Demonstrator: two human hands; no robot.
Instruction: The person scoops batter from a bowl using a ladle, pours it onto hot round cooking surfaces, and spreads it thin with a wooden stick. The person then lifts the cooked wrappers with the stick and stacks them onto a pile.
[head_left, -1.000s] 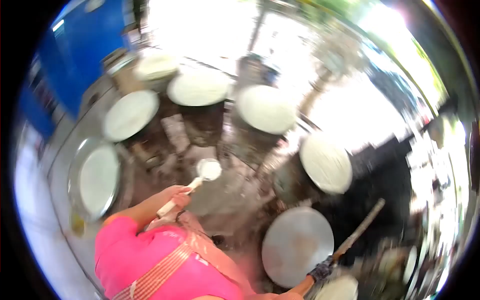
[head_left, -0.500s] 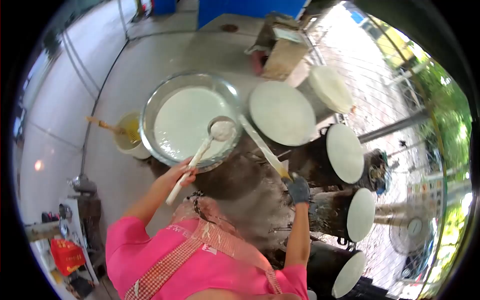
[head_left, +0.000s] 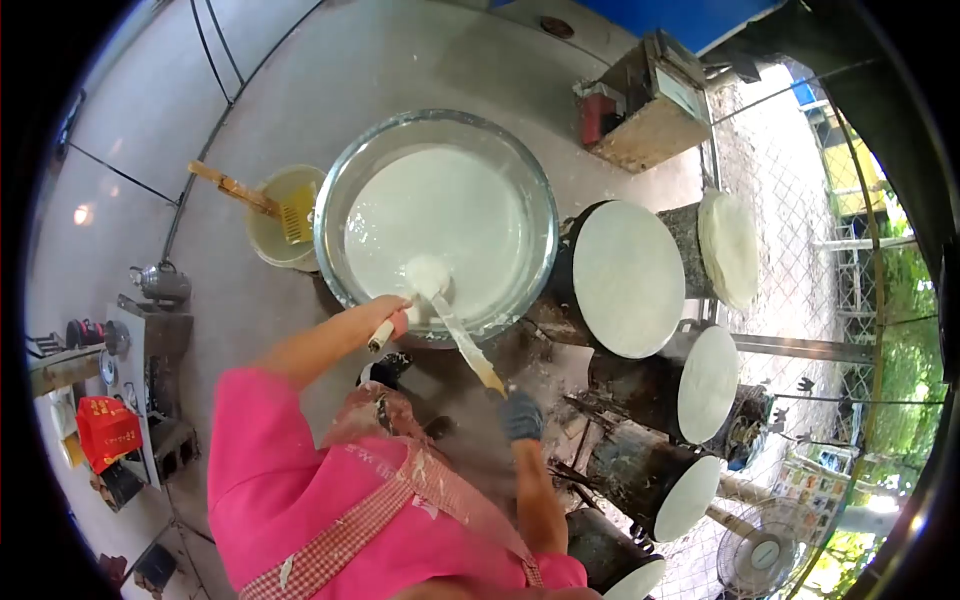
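Note:
A wide metal basin (head_left: pixel 537 165) holds white liquid batter (head_left: pixel 440 210). My left hand (head_left: pixel 388 312) is closed round the pale handle of a ladle (head_left: pixel 427 272), whose white-coated bowl is over the batter near the basin's front rim. In a dark grey glove, my right hand (head_left: pixel 521 416) grips the yellowish wooden end of a long spatula (head_left: pixel 457 332). The spatula slants across the front rim, its batter-coated blade reaching the ladle's bowl. Whether blade and bowl touch, I cannot tell.
To the right stand several sooty drum stoves with round pale tops (head_left: pixel 628 280). A stack of thin white sheets (head_left: pixel 728 250) lies behind them. Left of the basin is a bucket (head_left: pixel 268 240) with a wooden-handled yellow brush (head_left: pixel 296 217). A fan (head_left: pixel 765 553) stands at lower right.
The view has turned, shifting the basin rightward in it. The spatula has swung left from beside the basin to over its rim, at the ladle. The ladle has moved nearer the front rim.

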